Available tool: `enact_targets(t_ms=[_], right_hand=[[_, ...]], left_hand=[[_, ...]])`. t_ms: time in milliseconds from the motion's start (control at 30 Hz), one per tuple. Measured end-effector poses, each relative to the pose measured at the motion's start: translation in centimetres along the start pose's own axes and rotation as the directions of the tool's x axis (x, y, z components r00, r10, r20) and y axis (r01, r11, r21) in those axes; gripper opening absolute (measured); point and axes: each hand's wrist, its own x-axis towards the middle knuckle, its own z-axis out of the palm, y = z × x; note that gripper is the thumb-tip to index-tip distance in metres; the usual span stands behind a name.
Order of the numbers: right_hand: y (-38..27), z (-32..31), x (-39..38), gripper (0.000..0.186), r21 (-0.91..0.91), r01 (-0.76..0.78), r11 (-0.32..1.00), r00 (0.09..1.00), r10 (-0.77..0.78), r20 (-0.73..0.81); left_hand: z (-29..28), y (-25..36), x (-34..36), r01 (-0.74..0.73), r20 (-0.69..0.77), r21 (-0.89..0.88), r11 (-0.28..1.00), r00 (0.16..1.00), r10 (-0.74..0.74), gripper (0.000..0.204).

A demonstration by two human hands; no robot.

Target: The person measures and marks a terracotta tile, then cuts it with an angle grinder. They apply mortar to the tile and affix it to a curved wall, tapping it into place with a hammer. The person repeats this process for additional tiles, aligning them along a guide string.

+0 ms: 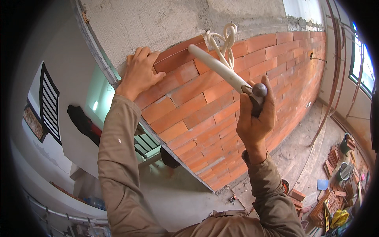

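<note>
Up at the top of the brick wall, hammer in hand.

The red brick wall (221, 98) fills the middle of the view, running away to the right, with a band of grey rendered concrete (158, 19) above its top course. Far below on the right lies a floor littered with loose bricks and buckets (335, 189). The left hand (139, 73) is flat against the wall's upper corner, fingers spread over the top bricks, gripping nothing. The right hand (256, 114) is closed round the metal head end of a hammer (225, 71), its pale handle slanting up and left across the bricks. Behind the handle's far end, a knotted bundle of white cable (226, 41) hangs at the top of the wall.
</note>
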Motion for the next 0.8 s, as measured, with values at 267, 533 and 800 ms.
enact_targets(t_ms=[267,533,800], right_hand=[[0.5,-0.2,-0.7,0.053,0.0,-0.006,1.0,1.0,0.006,0.006],[0.2,-0.2,-1.1,0.053,0.029,-0.03,0.999,0.999,0.029,0.019],[0.8,-0.3,-2.5,0.052,0.023,-0.049,0.999,0.998,0.05,-0.025]], left_hand=[[0.2,0.3,-0.1,0.005,-0.022,0.017,1.0,1.0,-0.005,0.065],[0.2,0.5,-0.1,0.016,-0.011,0.012,1.0,1.0,-0.016,0.065],[0.6,0.1,-0.2,0.016,-0.043,-0.03,0.999,0.999,-0.017,0.065]])
